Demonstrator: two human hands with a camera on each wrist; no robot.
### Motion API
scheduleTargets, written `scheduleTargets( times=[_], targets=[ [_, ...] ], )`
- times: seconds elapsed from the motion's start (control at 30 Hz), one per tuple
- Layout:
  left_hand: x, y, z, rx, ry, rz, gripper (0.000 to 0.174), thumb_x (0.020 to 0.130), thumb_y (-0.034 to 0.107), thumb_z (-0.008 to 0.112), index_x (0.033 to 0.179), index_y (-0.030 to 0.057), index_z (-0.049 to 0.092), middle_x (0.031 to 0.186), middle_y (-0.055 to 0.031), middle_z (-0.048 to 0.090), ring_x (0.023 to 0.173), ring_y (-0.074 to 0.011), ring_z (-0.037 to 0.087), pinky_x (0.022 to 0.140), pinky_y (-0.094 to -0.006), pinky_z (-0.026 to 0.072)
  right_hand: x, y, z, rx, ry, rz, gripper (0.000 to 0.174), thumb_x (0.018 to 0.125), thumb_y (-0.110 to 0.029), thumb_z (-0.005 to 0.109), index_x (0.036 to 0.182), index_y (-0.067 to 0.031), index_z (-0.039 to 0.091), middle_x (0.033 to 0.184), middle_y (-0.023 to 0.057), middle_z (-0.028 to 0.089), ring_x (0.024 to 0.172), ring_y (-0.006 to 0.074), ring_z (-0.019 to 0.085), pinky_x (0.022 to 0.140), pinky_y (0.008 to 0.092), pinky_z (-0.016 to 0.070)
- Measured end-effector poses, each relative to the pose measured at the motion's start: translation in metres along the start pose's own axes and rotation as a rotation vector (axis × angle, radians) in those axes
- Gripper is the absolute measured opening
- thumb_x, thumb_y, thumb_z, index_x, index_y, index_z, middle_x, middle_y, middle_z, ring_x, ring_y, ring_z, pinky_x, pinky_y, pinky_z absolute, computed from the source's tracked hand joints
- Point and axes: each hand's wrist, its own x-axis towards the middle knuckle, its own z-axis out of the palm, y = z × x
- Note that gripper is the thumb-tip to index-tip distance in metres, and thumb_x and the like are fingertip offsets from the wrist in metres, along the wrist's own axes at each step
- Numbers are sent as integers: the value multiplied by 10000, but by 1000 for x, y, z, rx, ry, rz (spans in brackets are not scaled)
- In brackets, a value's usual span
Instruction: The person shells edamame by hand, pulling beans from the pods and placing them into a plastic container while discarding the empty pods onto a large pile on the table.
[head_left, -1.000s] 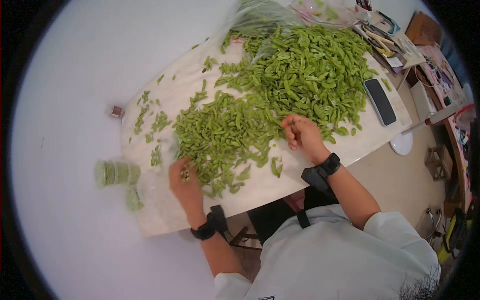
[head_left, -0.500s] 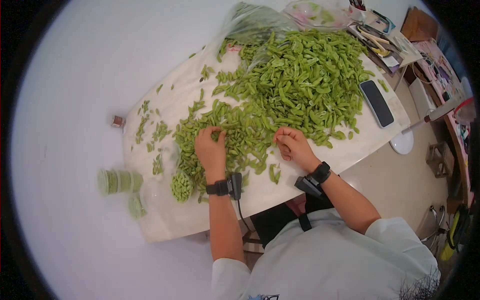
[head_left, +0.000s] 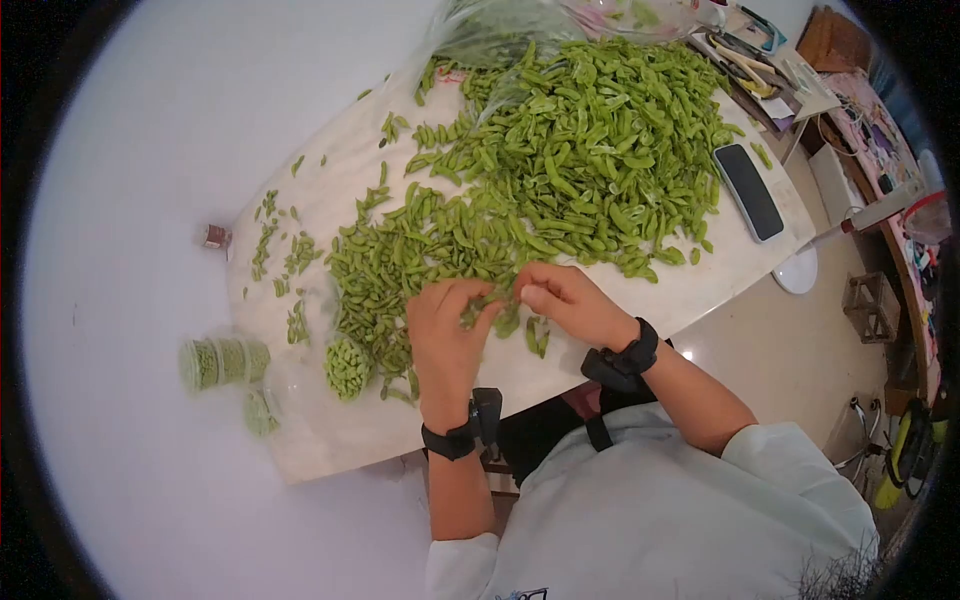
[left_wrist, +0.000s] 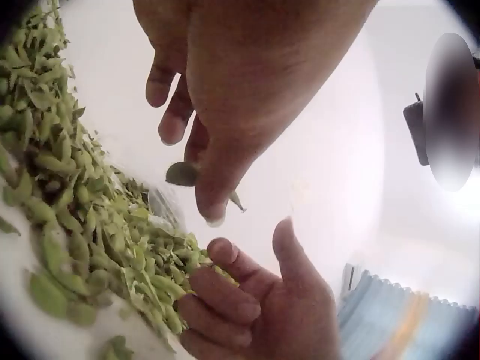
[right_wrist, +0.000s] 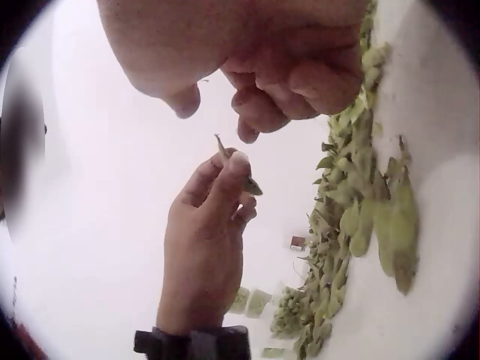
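My left hand pinches a green soybean pod between thumb and forefinger, with both ends of the pod sticking out. Facing it close by is my right hand, its thumb apart from the loosely bent fingers and nothing seen between them. Both hands are over the near side of the table, in front of a spread of soybean pods. To the left of the left hand stands a clear container heaped with shelled green beans.
A big pile of pods covers the back right, near a phone. Clear plastic bags lie behind. Several filled tubs stand at the left edge. A few loose pods lie near the right hand.
My left hand has gone from the bean container to the pods, then toward the right hand, and now holds a pod. The right hand has moved slightly left.
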Motion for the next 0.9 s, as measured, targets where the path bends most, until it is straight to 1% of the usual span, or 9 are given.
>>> scheduleTargets(
  times=[0.07,0.17,0.27,0.37,0.47,0.57,0.67,0.77,0.9],
  targets=[
    [-1,6,-5,2,-56,71,239,642,68,748,843,55,620,836,-59,596,739,-219,515,718,-339,420,1,-29,-3,-339,-61,-78,227,912,-262,529,900,-36,545,545,55,454,501,171,462,487,304,358],
    [-6,11,-5,-6,-139,3,227,656,119,741,844,79,620,869,-33,613,830,-227,549,762,-341,391,4,-44,-3,-569,-202,63,251,875,-321,539,858,-71,559,746,142,600,695,328,583,609,394,449],
    [-12,13,-2,-131,-141,-138,240,657,124,743,856,71,619,871,-45,613,829,-237,549,765,-351,396,2,-34,-1,-541,-112,-121,199,888,-244,553,831,-54,545,610,120,531,540,297,498,504,350,386],
    [-21,10,4,-117,-93,-128,252,656,121,746,866,70,617,861,-53,607,816,-248,547,750,-353,402,0,-39,0,-511,-83,-82,232,893,-237,543,764,-43,538,580,118,511,517,284,496,493,346,382],
    [-26,10,8,-181,-49,-181,240,658,111,745,857,67,619,837,-52,595,797,-257,541,732,-356,408,-2,-41,2,-474,-108,-13,246,895,-228,537,740,-37,536,556,118,496,496,278,481,484,341,375],
    [-28,12,4,-155,-79,-133,214,662,106,743,833,58,623,809,-60,580,778,-261,535,720,-350,409,-8,-34,4,-466,-77,-32,254,897,-213,534,719,-32,534,542,114,482,472,272,445,473,340,360],
    [-29,11,0,-151,-131,-55,183,671,94,732,811,48,623,788,-73,568,773,-262,531,711,-346,408,-10,-33,0,-486,-162,-35,251,896,-203,539,719,-24,546,542,106,468,470,229,420,480,321,361],
    [-33,4,-1,-216,-250,-25,169,685,82,720,819,33,629,777,-82,568,762,-267,535,687,-339,418,-14,-31,-2,-319,-261,51,261,900,-203,541,723,-12,558,549,82,466,494,157,405,492,304,358],
    [-35,1,-3,-372,-316,-24,159,704,70,707,838,17,638,775,-85,578,742,-269,541,647,-332,433,-16,-28,-9,-175,-412,99,287,914,-217,534,732,4,555,573,24,466,528,103,389,499,280,348]
  ],
)
